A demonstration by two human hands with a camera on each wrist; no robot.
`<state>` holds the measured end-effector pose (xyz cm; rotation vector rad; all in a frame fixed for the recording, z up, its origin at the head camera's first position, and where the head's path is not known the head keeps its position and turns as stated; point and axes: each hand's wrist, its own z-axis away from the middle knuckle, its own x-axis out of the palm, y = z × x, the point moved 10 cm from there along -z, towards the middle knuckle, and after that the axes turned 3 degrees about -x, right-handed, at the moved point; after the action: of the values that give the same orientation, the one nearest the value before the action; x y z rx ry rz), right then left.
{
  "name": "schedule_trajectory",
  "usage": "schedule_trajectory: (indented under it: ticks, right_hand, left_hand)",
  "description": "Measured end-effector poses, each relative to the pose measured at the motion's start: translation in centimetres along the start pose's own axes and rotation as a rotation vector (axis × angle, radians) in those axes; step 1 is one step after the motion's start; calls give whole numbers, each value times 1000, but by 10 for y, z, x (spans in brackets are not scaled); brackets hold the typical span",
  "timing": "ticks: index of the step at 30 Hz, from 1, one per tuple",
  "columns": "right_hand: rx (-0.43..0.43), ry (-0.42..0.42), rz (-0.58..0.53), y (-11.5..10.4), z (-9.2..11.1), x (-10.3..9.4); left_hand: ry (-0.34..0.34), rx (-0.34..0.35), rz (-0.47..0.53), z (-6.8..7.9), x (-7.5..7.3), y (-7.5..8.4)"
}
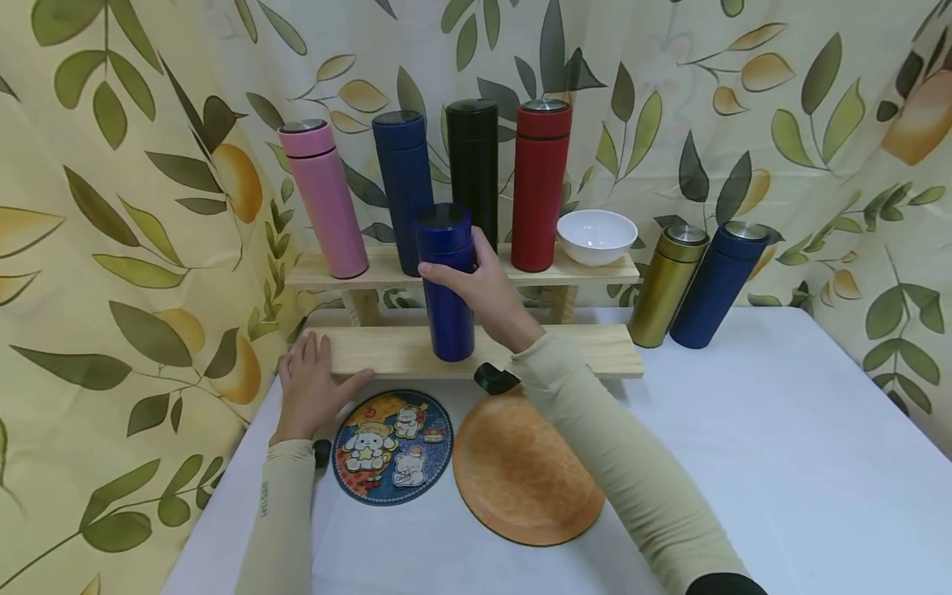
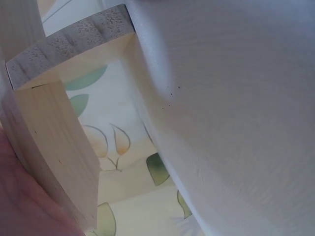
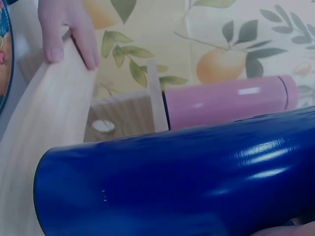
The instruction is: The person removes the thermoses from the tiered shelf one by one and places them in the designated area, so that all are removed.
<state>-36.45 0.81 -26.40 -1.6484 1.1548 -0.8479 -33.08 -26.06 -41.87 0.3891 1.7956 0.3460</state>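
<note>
A glossy dark-blue vacuum flask (image 1: 449, 318) stands upright in my right hand (image 1: 494, 297), thumb and fingers wrapped round its upper part. Its base overlaps the lower wooden shelf (image 1: 379, 351) in the head view. Up close in the right wrist view, the flask (image 3: 147, 182) fills the foreground, its bottom end close over the board. My left hand (image 1: 312, 388) rests on the left end of that lower shelf, fingers extended over the top and thumb spread along the front. In the left wrist view, part of the palm (image 2: 24, 196) lies against the wood.
On the upper shelf (image 1: 402, 268) stand a pink flask (image 1: 327, 202), a matte blue flask (image 1: 405, 190), a black flask (image 1: 473, 165), a red flask (image 1: 541, 190) and a white bowl (image 1: 597, 237). Gold (image 1: 667, 285) and navy (image 1: 717, 285) flasks stand right. A cartoon mat (image 1: 392, 487) and brown mat (image 1: 521, 479) lie in front.
</note>
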Motion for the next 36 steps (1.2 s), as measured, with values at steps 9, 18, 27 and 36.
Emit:
schedule_trajectory:
  ticks: [9, 18, 27, 36]
  right_hand:
    - [-1, 45, 17, -10, 14, -37]
    - [-19, 99, 36, -22, 27, -73]
    - [-21, 124, 19, -33, 42, -104]
    - [1, 171, 80, -35, 66, -138]
  left_hand:
    - [6, 7, -2, 2, 1, -2]
    - [10, 24, 4, 3, 0, 1]
    - [11, 21, -1, 3, -4, 2]
    - [7, 22, 9, 4, 0, 2]
